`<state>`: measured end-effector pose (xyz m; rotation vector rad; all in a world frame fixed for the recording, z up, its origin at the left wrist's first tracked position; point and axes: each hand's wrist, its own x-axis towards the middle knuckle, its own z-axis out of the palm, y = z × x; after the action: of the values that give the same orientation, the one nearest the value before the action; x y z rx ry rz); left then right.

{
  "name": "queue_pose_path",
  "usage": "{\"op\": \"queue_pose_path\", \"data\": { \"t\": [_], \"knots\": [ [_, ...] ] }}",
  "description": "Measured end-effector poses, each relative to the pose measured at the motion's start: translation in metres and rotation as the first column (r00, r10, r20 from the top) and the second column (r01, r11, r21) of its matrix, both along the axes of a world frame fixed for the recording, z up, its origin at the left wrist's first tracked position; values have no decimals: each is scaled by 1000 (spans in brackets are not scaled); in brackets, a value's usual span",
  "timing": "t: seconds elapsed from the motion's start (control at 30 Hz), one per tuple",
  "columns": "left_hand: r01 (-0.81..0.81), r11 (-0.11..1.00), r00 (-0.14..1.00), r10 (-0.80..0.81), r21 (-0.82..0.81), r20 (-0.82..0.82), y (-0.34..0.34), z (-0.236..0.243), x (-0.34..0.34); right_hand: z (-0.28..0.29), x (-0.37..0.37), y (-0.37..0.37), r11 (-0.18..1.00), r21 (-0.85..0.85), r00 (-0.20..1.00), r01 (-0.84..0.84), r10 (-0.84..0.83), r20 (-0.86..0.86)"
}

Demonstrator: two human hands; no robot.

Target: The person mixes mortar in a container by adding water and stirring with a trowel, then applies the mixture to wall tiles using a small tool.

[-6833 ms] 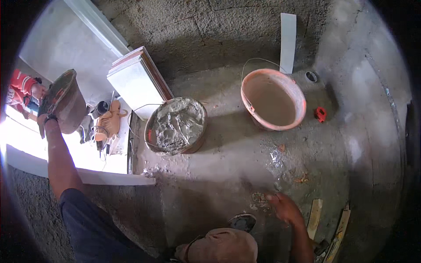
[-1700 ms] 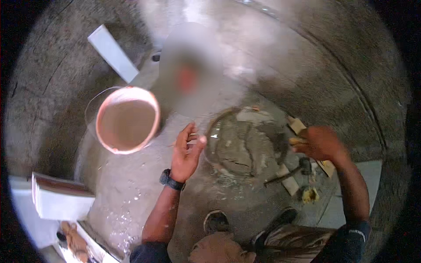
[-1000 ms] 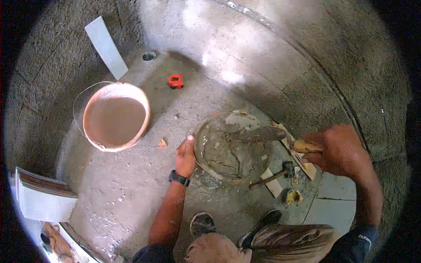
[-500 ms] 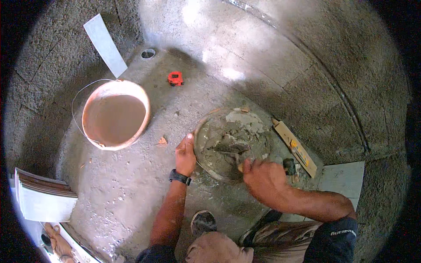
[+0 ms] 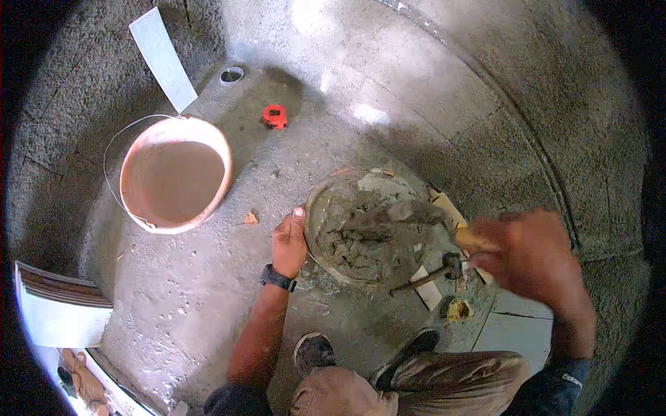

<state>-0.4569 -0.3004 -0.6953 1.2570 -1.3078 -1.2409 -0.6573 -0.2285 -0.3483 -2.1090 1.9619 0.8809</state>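
A round bucket of grey mortar stands in front of me. My left hand grips its left rim, thumb on top and fingers down the outside. My right hand, smeared by motion, is closed around the yellowish handle of a trowel. The trowel's blurred blade points left over the right part of the mortar. Beneath and left of that hand, a hammer with a dark head lies on the floor beside the bucket.
Left stands a bucket of brownish liquid. Beyond it are a red tape measure, a round pipe opening and a pale strip against the wall. Stacked tiles sit lower left; pale tiles lie lower right.
My right hand has lifted the trowel up out of the mortar and swung right, uncovering the hammer's handle. My left hand stays on the bucket rim.
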Motion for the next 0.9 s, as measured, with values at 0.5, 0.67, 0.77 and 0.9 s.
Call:
{"op": "queue_pose_path", "data": {
  "t": [0.5, 0.67, 0.77, 0.9],
  "knots": [
    [-15, 997, 999, 13, 77, 32, 8, 8, 2, -153, 51, 56, 961, -192, 978, -198, 180, -109],
    [-42, 998, 998, 44, -52, 42, 5, 3, 3, -138, 43, 50, 968, -128, 975, -216, 207, -75],
    [-41, 998, 999, 42, -50, 26, 1, 0, 1, -108, 36, 43, 988, -38, 986, -150, 146, -79],
    [-39, 999, 998, 38, -28, -45, 2, -1, -1, -43, 17, 38, 999, 48, 997, -13, 16, -70]
  ]
}}
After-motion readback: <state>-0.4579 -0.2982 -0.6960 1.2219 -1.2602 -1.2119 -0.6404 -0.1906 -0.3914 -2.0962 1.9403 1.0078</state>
